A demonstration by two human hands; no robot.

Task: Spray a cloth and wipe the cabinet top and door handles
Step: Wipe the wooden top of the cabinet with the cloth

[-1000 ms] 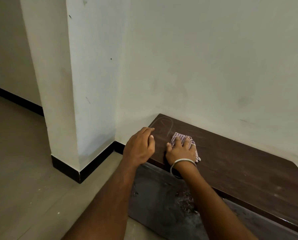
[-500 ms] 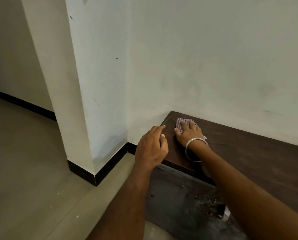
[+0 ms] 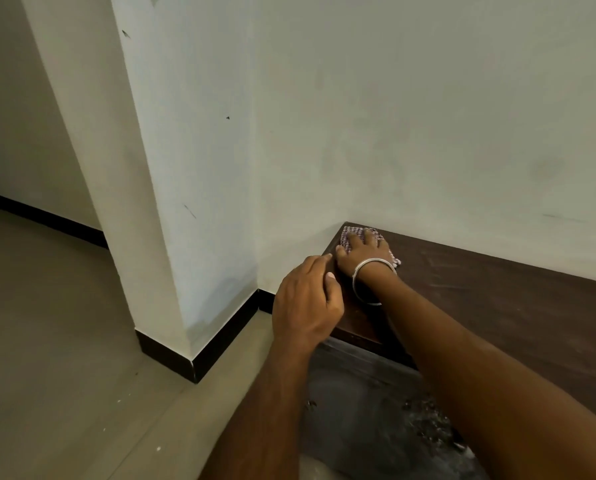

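Right hand (image 3: 362, 252), fingers spread, pressing cloth (image 3: 350, 233) on corner of top (image 3: 497, 299), left hand (image 3: 307, 303) at its 7 o'clock, loosely curled, empty

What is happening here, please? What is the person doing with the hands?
A person is wiping a dark wooden cabinet top with a checked cloth. The right hand, with a bangle on the wrist, presses the cloth flat into the far left corner, where the top meets the wall. The left hand rests at the left edge of the top and holds nothing.
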